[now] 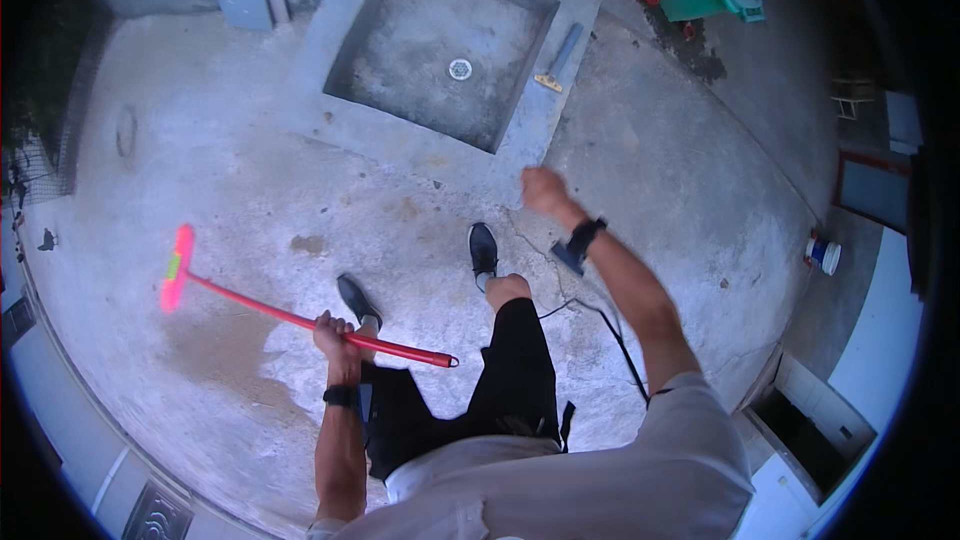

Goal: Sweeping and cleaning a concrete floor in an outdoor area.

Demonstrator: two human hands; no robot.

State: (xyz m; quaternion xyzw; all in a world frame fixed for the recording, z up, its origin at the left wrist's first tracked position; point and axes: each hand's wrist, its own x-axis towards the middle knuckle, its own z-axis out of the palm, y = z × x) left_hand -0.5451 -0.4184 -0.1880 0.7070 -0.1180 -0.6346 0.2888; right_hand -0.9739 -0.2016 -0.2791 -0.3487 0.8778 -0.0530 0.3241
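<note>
we see left hand (pixel 335 336) grasping red-handled broom (pixel 280 313), pink head (pixel 177 268) at nine o'clock; right hand (pixel 546 192) near concrete basin (pixel 400 50) at twelve, can't tell its grip.

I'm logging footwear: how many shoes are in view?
2: the left shoe, just beyond the left hand holding the red-handled brush, and the right shoe, nearer the basin. The body could hide others.

Grey floor (pixel 690 200) spreads below the right hand (pixel 547 190). A square basin (pixel 430 35) lies beyond it; a white wall (pixel 882 305) stands well rightward.
</note>
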